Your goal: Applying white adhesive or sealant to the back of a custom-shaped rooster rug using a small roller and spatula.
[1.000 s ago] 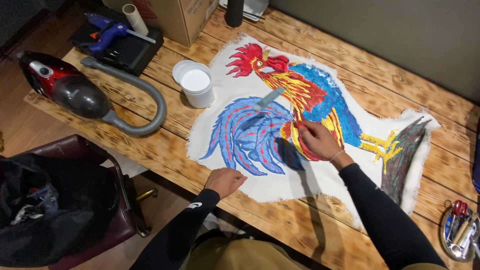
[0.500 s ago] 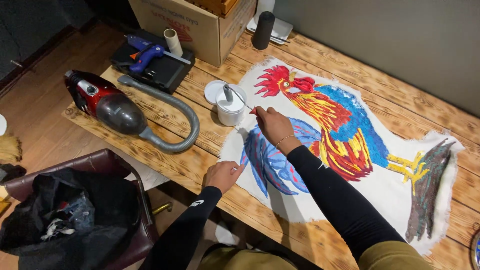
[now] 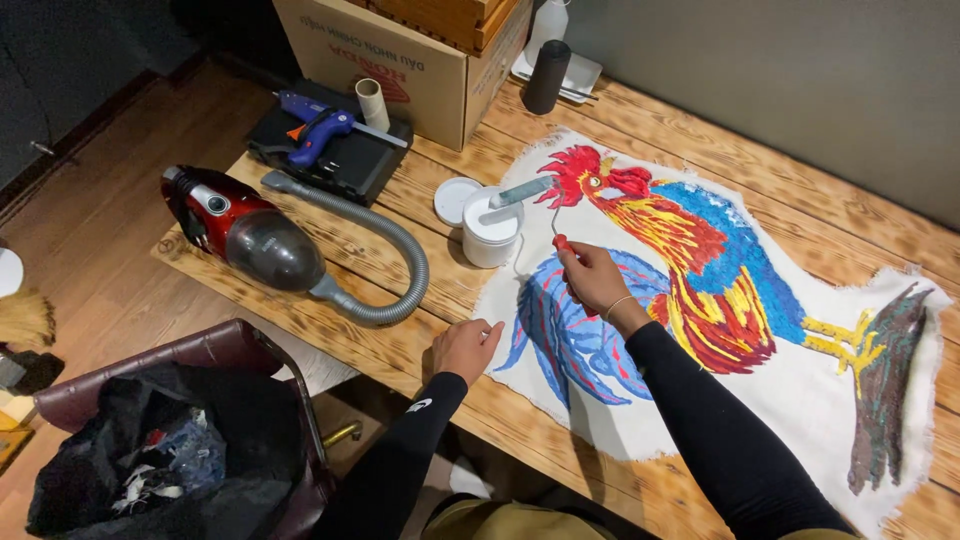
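My right hand [image 3: 592, 280] grips the red handle of a small paint roller [image 3: 520, 193]; its grey roller lies across the top of an open white tub [image 3: 491, 228]. The tub stands on the wooden table [image 3: 420, 330] just left of a white cloth [image 3: 640, 420] bearing a colourful rooster picture [image 3: 690, 270]. The tub's white lid [image 3: 456, 200] lies beside it. My left hand [image 3: 465, 347] rests flat on the table at the cloth's left edge, fingers apart, holding nothing.
A red handheld vacuum [image 3: 240, 230] with a grey hose [image 3: 385, 260] lies at the table's left end. Behind it a blue glue gun [image 3: 318, 128] sits on a black case, next to a cardboard box [image 3: 400, 50]. A chair [image 3: 190, 400] with dark bags stands below left.
My right hand moved left from the rooster's middle to the white tub, carrying the roller onto its top. My left hand stayed on the table edge. The view shifted left.
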